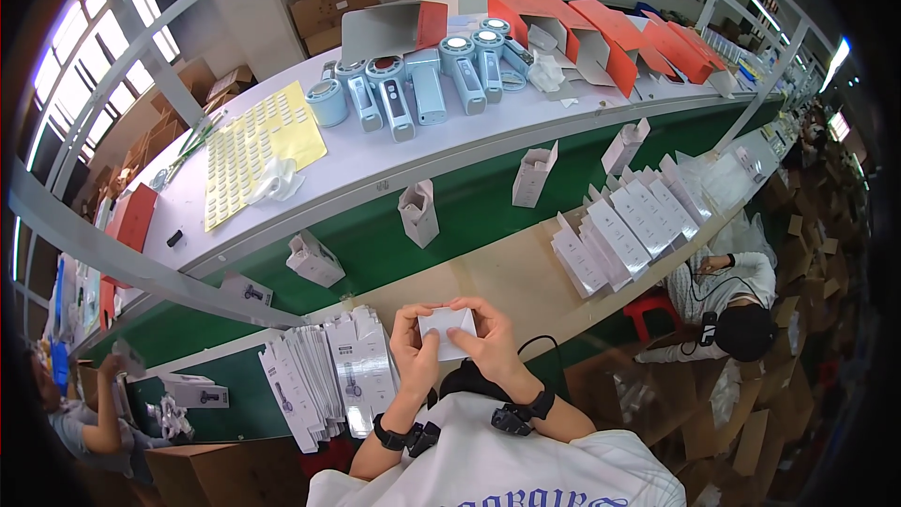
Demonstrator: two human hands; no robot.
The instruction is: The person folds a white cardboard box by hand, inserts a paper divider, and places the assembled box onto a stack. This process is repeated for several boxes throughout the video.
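Observation:
Between my two hands is a small white carton [449,345], held close to my body above the tan bench. My left hand [413,349] grips its left side, with the thumb on the face. Around the right side wrap the fingers of my right hand [490,343], its thumb also pressing the face. Just left of my hands lies a pile of flat white printed cartons [352,366], next to a fanned stack of more flat cartons [298,390].
Several open white boxes [419,216] stand along the green strip. White cartons [629,225] line the right of the tan bench [511,272]. Pale blue handheld fans [389,103] and red boxes [610,42] sit on the raised shelf. People [737,305] work at either side.

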